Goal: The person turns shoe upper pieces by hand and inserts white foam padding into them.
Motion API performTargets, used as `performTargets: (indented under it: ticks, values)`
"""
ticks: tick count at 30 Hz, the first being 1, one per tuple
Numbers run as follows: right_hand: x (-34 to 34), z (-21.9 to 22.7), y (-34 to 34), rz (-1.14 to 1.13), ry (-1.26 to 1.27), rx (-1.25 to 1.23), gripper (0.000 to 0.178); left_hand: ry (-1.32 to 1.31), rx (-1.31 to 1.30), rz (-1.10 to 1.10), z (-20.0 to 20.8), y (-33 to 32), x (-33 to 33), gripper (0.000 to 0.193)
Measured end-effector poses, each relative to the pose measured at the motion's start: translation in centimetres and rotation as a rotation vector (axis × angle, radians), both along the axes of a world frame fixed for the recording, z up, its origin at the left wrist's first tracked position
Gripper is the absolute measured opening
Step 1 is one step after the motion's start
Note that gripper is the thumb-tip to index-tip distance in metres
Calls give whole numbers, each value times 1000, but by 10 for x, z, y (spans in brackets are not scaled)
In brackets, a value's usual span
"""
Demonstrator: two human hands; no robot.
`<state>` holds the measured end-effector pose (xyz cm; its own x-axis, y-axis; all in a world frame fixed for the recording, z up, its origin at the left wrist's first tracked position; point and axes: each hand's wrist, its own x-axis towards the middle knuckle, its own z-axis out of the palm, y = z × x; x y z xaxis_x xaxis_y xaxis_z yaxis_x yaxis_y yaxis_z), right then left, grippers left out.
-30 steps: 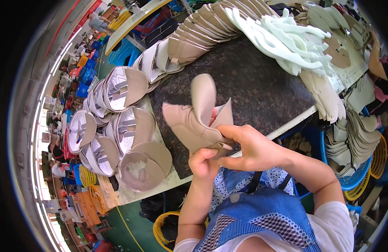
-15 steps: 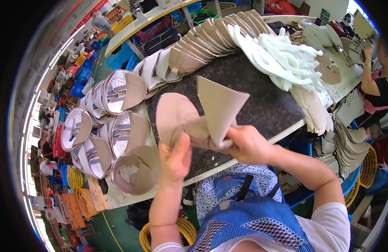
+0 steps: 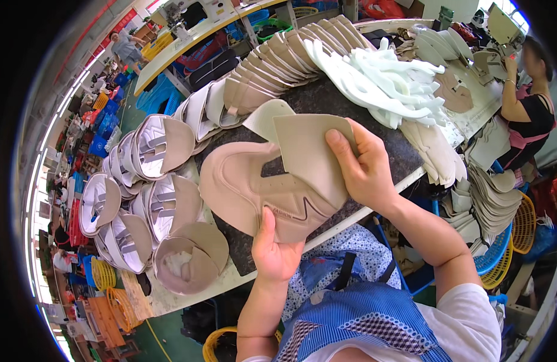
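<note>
A beige shoe upper (image 3: 254, 190) is held up above the dark work surface, its stitched side toward me and its rounded toe to the left. My left hand (image 3: 277, 253) grips its lower edge, thumb on the outer face and fingers behind. My right hand (image 3: 366, 166) pinches the raised back panel at the right, thumb in front; the other fingers are partly hidden behind it. A pale tongue flap (image 3: 269, 117) sticks up behind the upper. White curved foam strips (image 3: 375, 84) lie in a heap beyond my right hand.
Formed uppers (image 3: 161, 148) stand in groups at the left of the table, and a long row of beige uppers (image 3: 278, 60) curves along the back. Beige flat pieces (image 3: 435, 154) hang over the right edge. A co-worker (image 3: 525, 99) works at far right; yellow baskets (image 3: 522, 223) stand below.
The upper has been turned and opened out, so its stitched side now faces me. My right hand has moved up to the raised panel; my left hand has shifted slightly right and down.
</note>
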<state>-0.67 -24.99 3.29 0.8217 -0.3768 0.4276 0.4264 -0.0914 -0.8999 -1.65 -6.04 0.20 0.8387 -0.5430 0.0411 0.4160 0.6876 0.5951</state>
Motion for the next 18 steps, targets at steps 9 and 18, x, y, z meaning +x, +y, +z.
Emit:
performTargets:
  ticks: [9, 18]
  values:
    - [24, -31, 16, 297, 306, 348, 30, -49, -66, -47, -9, 21, 26, 72]
    - [15, -20, 19, 661, 239, 444, 62, -284, 425, 217, 15, 28, 32, 72]
